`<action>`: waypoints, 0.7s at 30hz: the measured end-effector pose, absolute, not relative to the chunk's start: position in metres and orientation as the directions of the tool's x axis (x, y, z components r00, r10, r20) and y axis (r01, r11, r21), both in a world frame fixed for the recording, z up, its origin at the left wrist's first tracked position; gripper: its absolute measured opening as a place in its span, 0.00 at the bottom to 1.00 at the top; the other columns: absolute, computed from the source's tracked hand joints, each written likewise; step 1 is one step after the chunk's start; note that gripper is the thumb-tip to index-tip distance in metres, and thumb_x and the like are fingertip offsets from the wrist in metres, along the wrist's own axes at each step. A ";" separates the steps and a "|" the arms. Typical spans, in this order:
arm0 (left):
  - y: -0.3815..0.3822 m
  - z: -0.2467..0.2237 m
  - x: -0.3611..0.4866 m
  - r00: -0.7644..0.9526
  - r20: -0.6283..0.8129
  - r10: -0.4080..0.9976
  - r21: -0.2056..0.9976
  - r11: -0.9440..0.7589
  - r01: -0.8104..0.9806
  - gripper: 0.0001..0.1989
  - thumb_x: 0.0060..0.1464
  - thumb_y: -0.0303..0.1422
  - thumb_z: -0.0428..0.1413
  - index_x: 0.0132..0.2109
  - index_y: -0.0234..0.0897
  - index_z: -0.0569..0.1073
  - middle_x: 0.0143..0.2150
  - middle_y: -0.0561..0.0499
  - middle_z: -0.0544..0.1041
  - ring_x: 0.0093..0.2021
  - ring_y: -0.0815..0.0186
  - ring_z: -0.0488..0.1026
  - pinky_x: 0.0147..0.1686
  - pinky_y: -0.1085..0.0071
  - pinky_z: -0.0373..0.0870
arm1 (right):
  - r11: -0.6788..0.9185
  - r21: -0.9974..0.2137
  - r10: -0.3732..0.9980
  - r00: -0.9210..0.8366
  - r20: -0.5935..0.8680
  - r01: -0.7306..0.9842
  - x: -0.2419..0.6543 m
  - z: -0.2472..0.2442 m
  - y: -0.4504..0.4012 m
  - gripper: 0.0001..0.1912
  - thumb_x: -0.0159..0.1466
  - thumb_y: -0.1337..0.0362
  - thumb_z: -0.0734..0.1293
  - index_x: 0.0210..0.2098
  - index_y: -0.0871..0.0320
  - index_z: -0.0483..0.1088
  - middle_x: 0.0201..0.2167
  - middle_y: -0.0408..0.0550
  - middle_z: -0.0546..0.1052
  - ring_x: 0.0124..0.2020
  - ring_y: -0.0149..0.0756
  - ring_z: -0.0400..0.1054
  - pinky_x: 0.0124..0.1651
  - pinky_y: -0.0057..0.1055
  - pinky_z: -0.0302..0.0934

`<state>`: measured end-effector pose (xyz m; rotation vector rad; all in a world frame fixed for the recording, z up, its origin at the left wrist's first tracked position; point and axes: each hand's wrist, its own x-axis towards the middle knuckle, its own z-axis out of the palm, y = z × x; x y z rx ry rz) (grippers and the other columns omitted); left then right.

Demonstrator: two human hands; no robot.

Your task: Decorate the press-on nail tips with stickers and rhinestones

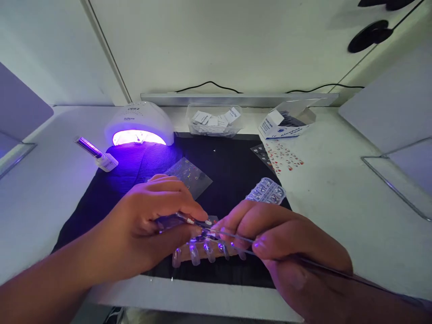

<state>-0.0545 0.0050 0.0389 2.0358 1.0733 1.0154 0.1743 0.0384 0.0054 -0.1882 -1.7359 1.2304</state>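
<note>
Head view: over the near half of the black mat [229,157], the left hand [153,218] pinches a sticker sheet [212,221] and the right hand [290,238] grips tweezers [236,236], tips at that sheet. Clear nail tips [195,255] line up nearer the mat's front edge.

left hand [165,216]: thumb and forefinger pinching a clear printed sheet [212,220]
right hand [297,243]: gripping tweezers [238,237], whose tips reach the left hand's fingers
nail tips [195,254]: glossy, in a row just below the hands, over the black cloth [226,157]
lamp [145,114]: white, glowing purple at the cloth's far left corner
bottle [108,162]: long shiny cap, near the lamp
sticker sheet [189,177]: flat on the cloth, beyond the left hand
red-patterned sheet [283,157]: across the cloth's right edge
compartment case [268,191]: just beyond the right hand
back of the table: clear tub [192,128] of white packets [216,121]; open alcohol pads box [286,130]
</note>
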 end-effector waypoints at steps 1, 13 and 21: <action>0.005 0.040 -0.055 0.372 0.346 0.861 0.782 -0.484 0.394 0.06 0.58 0.22 0.59 0.40 0.36 0.78 0.32 0.55 0.79 0.33 0.72 0.72 0.37 0.72 0.68 | 0.482 -0.793 0.595 -0.526 0.608 -0.372 0.174 0.005 0.039 0.11 0.70 0.63 0.63 0.47 0.55 0.76 0.34 0.49 0.74 0.40 0.40 0.75 0.43 0.41 0.74; 0.002 0.036 -0.055 0.370 0.361 0.856 0.749 -0.503 0.432 0.05 0.60 0.25 0.59 0.41 0.39 0.77 0.34 0.56 0.78 0.34 0.72 0.72 0.40 0.69 0.65 | 0.522 -0.775 0.559 -0.543 0.627 -0.356 0.171 0.003 0.042 0.10 0.70 0.65 0.62 0.46 0.57 0.74 0.35 0.48 0.73 0.41 0.39 0.74 0.44 0.39 0.74; 0.003 0.039 -0.054 0.390 0.378 0.840 0.724 -0.530 0.440 0.05 0.60 0.24 0.59 0.41 0.38 0.76 0.33 0.57 0.78 0.34 0.72 0.73 0.42 0.68 0.65 | 0.512 -0.785 0.579 -0.535 0.615 -0.349 0.173 0.004 0.040 0.09 0.70 0.66 0.62 0.45 0.58 0.74 0.33 0.48 0.74 0.40 0.38 0.75 0.44 0.39 0.74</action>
